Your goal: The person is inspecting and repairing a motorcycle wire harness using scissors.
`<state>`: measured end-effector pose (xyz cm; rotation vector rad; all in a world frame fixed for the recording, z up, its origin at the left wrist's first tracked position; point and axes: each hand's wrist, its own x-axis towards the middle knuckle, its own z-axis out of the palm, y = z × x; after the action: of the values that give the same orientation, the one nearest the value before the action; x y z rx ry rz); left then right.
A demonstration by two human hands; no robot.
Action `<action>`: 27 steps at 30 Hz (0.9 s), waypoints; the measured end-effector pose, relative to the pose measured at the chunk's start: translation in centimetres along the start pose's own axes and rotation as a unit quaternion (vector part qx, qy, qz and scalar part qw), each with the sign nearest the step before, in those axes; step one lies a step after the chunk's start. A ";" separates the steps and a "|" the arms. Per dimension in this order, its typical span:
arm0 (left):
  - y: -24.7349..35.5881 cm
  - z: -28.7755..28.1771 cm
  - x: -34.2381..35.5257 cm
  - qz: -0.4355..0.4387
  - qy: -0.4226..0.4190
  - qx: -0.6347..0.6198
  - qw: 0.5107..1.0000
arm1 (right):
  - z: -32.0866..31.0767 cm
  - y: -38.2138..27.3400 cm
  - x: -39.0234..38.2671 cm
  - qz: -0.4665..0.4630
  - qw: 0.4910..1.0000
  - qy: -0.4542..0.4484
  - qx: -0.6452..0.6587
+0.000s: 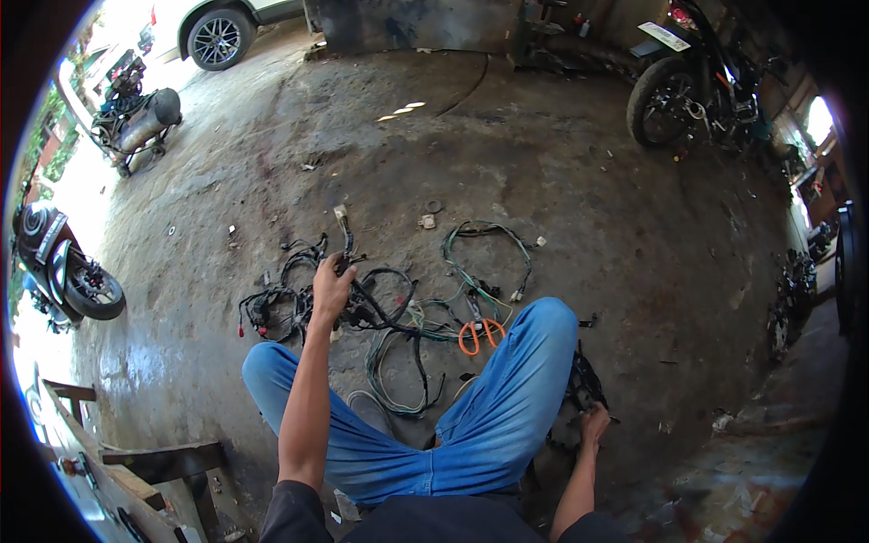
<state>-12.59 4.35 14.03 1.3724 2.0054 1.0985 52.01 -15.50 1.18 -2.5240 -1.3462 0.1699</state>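
Note:
My left hand (332,290) is closed around a branch of a black wiring harness (385,312). A pale connector (340,213) sticks up beyond the fingers on a short stretch of wire. Beyond my right knee, low on the floor, my right hand (595,422) grips a dark, elongated thing (586,380) whose kind I cannot make out. Scissors with orange handles (480,336) lie between my knees, beside the harness. A loop of green and white wires (489,226) spreads on the ground farther out, and another coil of thin wires (376,380) rests near my shoe.
Small loose parts, including a ring (434,207) and a pale block (426,221), lie ahead. A motorcycle (697,100) stands far right, another (68,262) at the left. An air compressor (140,122) and car wheel (219,41) are far left; wooden framing (163,462) is near left.

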 end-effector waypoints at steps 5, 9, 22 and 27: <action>-2.8 1.0 -1.4 0.054 0.115 0.144 0.981 | 1.6 -2.7 -0.2 0.121 0.985 -0.118 0.029; -0.7 2.4 -5.7 -0.099 0.044 0.053 0.993 | 1.6 -1.3 0.1 0.061 0.995 -0.081 0.006; -7.9 11.5 -19.8 -0.507 0.012 -0.328 0.797 | 2.0 -3.5 0.4 0.025 0.996 -0.075 -0.046; -7.2 11.4 -19.3 -0.474 0.021 -0.354 0.806 | 1.8 -4.2 0.3 0.090 0.989 -0.117 -0.008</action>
<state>-0.52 -10.67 0.52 -0.0821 1.6377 1.1414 48.43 -12.68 0.66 -2.7057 -1.1974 0.5094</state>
